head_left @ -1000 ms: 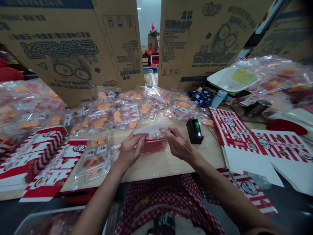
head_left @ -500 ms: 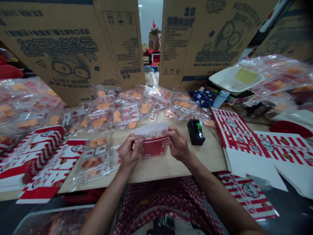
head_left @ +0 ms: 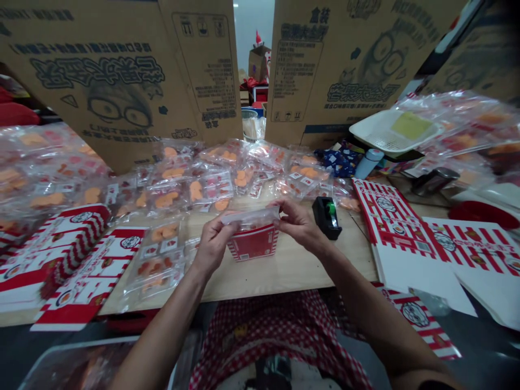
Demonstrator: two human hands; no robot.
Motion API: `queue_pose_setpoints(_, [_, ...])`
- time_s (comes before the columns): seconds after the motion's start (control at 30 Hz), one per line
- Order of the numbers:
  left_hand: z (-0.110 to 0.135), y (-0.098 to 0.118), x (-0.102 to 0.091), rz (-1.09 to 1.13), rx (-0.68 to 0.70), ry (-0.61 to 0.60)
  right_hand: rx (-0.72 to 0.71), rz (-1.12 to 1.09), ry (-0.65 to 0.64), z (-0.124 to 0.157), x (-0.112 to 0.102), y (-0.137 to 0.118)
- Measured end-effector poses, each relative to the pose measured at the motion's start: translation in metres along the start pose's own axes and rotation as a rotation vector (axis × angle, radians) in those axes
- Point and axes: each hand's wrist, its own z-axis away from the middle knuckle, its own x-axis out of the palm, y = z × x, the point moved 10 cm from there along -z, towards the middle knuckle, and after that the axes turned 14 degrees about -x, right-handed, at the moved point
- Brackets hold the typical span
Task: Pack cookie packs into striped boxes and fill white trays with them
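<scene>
A red carton (head_left: 254,242) with striped edges stands upright on the table, its white flap (head_left: 249,215) folded partway over the opening. Through the gap some clear wrapping shows inside. My left hand (head_left: 215,238) grips the carton's upper left corner, thumb in front. At the upper right corner my right hand (head_left: 298,222) has its fingers bent around the flap's end and the carton's edge. Just right of that hand stands a black tape dispenser (head_left: 327,218) with a green roll core.
Clear packets of orange pieces (head_left: 164,197) lie heaped along the back and left. Flat striped cartons (head_left: 57,249) are stacked at left, more striped cartons (head_left: 396,219) at right. Tall cardboard boxes (head_left: 122,81) wall the back. A white basket (head_left: 390,130) and a bottle (head_left: 369,162) stand at back right.
The white flap has come down from standing up to lying lower over the carton's opening. My right fingers have shifted up onto the flap; my left hand stays at its corner.
</scene>
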Motion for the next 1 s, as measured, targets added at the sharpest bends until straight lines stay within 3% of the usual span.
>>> queue_pose_setpoints(0.1, [0.002,-0.001,0.002,0.037,-0.07,0.116,0.127,-0.166,-0.137,-0.002,0.008,0.007])
queue_pose_setpoints(0.2, [0.005,0.001,0.009,0.109,-0.128,0.163,0.284,-0.259,-0.165,-0.003,0.008,0.018])
queue_pose_setpoints(0.33, [0.008,0.004,0.015,0.15,-0.136,0.173,0.411,-0.193,-0.21,-0.005,0.016,0.03])
queue_pose_setpoints(0.43, [0.009,0.002,0.01,0.158,-0.075,0.177,0.263,0.015,-0.109,-0.014,0.011,0.02])
queue_pose_setpoints(0.53, [0.008,-0.003,0.011,0.177,-0.003,0.044,0.016,0.239,0.073,-0.016,-0.003,-0.004])
queue_pose_setpoints(0.6, [0.008,-0.009,0.012,0.197,0.014,-0.041,-0.052,0.271,0.151,-0.011,-0.009,-0.011])
queue_pose_setpoints(0.67, [0.007,-0.012,0.007,0.204,0.021,-0.029,-0.067,0.228,0.16,-0.007,-0.011,-0.011])
queue_pose_setpoints(0.77, [0.006,-0.006,0.001,0.225,0.053,0.031,-0.061,0.145,0.021,-0.006,-0.004,-0.01])
queue_pose_setpoints(0.87, [0.006,0.003,0.005,0.26,0.059,-0.006,-0.054,0.053,-0.185,-0.005,0.008,-0.014])
queue_pose_setpoints(1.0, [0.009,0.009,0.005,0.254,0.083,-0.025,-0.158,0.065,-0.407,-0.003,0.019,-0.032])
